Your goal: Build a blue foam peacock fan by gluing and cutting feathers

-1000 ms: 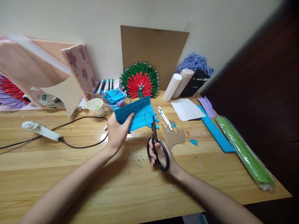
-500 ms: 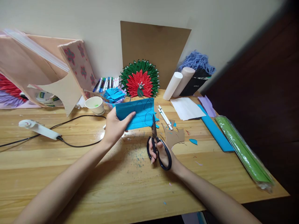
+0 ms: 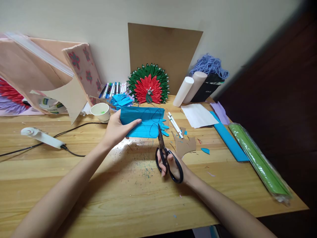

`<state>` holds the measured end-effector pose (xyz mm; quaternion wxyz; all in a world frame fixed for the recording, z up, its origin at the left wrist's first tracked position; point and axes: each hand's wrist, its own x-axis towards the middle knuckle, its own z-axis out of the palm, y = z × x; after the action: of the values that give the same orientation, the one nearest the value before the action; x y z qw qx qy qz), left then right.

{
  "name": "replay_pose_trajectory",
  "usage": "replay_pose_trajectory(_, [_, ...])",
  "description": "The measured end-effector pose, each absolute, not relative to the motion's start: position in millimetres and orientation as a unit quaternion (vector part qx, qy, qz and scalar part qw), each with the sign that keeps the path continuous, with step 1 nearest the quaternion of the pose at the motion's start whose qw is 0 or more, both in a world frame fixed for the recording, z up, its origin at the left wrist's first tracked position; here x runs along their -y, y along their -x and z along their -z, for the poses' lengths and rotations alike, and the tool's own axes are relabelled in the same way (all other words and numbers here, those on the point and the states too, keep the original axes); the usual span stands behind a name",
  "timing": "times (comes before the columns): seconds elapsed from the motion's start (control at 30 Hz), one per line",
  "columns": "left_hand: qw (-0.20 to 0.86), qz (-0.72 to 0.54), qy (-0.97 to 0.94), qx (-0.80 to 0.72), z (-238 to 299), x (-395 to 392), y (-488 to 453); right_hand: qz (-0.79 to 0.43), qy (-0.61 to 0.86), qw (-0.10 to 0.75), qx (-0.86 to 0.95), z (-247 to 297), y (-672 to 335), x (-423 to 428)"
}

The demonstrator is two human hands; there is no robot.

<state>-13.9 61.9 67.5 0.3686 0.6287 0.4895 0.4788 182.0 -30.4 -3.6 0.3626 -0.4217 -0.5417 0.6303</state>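
Observation:
Held up over the table is a folded piece of blue crepe paper, with leaf-like outlines drawn on it and a ragged, cut right edge. My left hand pinches its left end, thumb on the near face. My right hand grips black-handled scissors by the loops. The blades point up and meet the paper's lower right edge, beside a drawn outline. A small blue leaf-shaped piece and a brown paper scrap lie to the right of the scissors.
A white glue gun with a black cord lies at left, near a paper cup. White pens rest behind the scraps. A red and green ribbon peacock stands at the back. Wrapped green paper lies along the right edge.
The blue crepe paper and my left hand have shifted slightly left and tilted a little. The scissor tips have moved left and down along the paper's edge.

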Motion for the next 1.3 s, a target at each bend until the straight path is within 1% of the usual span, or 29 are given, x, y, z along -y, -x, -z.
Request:
replay_pose_trajectory(0.27, [0.387,-0.435,-0.636,-0.506,-71.2,-68.2,23.4,-0.617,0.451,0.347,0.543,3.3,-182.7,27.6])
replay_pose_trajectory(0.47, [0.429,-0.379,-0.634,-0.52,-74.9,-75.7,38.6,-0.623,0.425,0.32,0.573,9.7,-190.0,26.1])
replay_pose_trajectory(0.67, [0.42,-0.352,-0.66,-0.514,-72.4,-76.1,39.2,-0.654,0.381,0.312,0.574,10.4,-188.5,28.4])
replay_pose_trajectory(0.87, [0.439,-0.344,-0.663,-0.499,-72.2,-77.3,39.9,-0.663,0.4,0.321,0.546,9.7,-184.8,27.6])
replay_pose_trajectory(1.0, [0.456,-0.338,-0.66,-0.491,-76.0,-78.5,43.1,-0.663,0.404,0.308,0.549,7.7,-186.2,27.4])
replay_pose_trajectory(1.13, [0.486,-0.325,-0.653,-0.482,-76.1,-82.8,48.7,-0.692,0.389,0.297,0.53,2.7,-186.3,27.1])
replay_pose_trajectory(1.23, [0.494,-0.339,-0.632,-0.491,-70.1,-88.2,50.7,-0.703,0.386,0.288,0.523,2.4,-186.2,26.4])
replay_pose_trajectory(1.3, [0.506,-0.369,-0.59,-0.509,-64.9,-89.9,47.6,-0.699,0.382,0.293,0.529,4.5,-186.7,26.2])
